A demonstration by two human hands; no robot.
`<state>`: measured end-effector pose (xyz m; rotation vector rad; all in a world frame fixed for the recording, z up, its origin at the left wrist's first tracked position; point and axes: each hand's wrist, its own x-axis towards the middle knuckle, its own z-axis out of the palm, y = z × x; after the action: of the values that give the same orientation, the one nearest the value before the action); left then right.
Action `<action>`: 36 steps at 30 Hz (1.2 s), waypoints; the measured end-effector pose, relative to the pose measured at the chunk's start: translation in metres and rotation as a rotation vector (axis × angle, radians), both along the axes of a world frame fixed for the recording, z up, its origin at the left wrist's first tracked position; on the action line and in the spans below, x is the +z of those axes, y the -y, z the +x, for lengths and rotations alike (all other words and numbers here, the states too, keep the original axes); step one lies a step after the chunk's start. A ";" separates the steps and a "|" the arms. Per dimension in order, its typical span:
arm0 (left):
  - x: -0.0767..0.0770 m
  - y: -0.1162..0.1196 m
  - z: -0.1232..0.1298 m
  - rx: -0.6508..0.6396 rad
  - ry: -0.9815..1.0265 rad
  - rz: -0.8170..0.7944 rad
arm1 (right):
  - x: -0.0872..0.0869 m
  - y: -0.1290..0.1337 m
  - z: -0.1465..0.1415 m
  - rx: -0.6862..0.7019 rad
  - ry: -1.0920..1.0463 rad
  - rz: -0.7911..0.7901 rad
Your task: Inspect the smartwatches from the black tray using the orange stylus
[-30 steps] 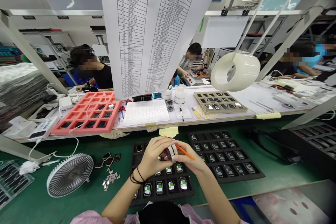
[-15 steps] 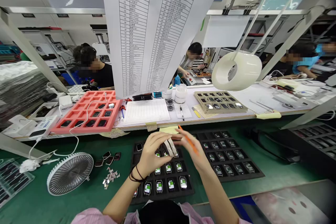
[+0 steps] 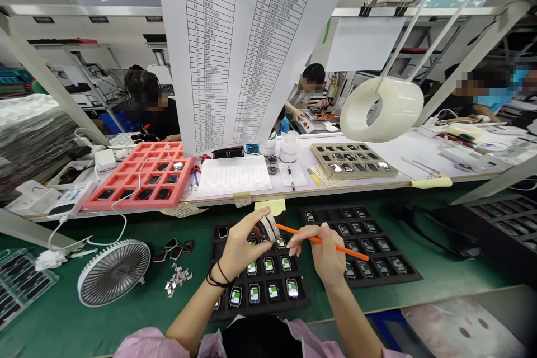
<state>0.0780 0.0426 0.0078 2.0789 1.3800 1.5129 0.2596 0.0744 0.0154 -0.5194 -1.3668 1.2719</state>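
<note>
Black tray [image 3: 304, 303] on green surface [image 3: 440, 285] mostly filled with watches, screens showing green; second black tray [image 3: 413, 277] to right also loaded, finished and remaining units not distinguishable. Left grip [image 3: 241, 249] closed in fingertip pinch on small white-banded watch [image 3: 269, 228], held above front tray. Right grip [image 3: 323, 251] partly open, pinching orange stick [image 3: 331, 244], tip just beside watch.

You are in an electronics assembly workshop: black trays [image 3: 260, 309] of smartwatches cover your green-matted desk [image 3: 50, 235]. A co-worker [image 3: 155, 106] occupies a neighbouring station, beneath a hanging numbered list [image 3: 235, 50].
</note>
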 end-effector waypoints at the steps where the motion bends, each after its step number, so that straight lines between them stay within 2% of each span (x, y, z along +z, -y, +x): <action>1: 0.000 0.000 0.000 0.003 -0.003 -0.003 | 0.000 0.000 0.000 -0.006 0.003 -0.005; 10: 0.000 0.002 0.001 0.016 -0.007 -0.001 | 0.004 0.002 -0.001 -0.053 -0.029 -0.006; 15: -0.001 0.002 0.000 0.034 -0.005 -0.023 | 0.006 0.005 -0.003 -0.082 0.021 0.059; 23: -0.002 0.003 -0.002 0.062 -0.062 0.047 | 0.008 0.006 -0.005 -0.118 0.061 0.117; 29: -0.004 0.002 -0.004 0.067 -0.088 0.016 | 0.008 0.004 -0.005 -0.106 0.076 0.118; 36: -0.002 0.001 -0.002 0.048 -0.053 -0.017 | 0.008 0.007 -0.005 -0.027 0.025 0.133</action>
<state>0.0761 0.0412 0.0060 2.1042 1.4665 1.4691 0.2545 0.0674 0.0232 -0.4611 -1.4495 1.1476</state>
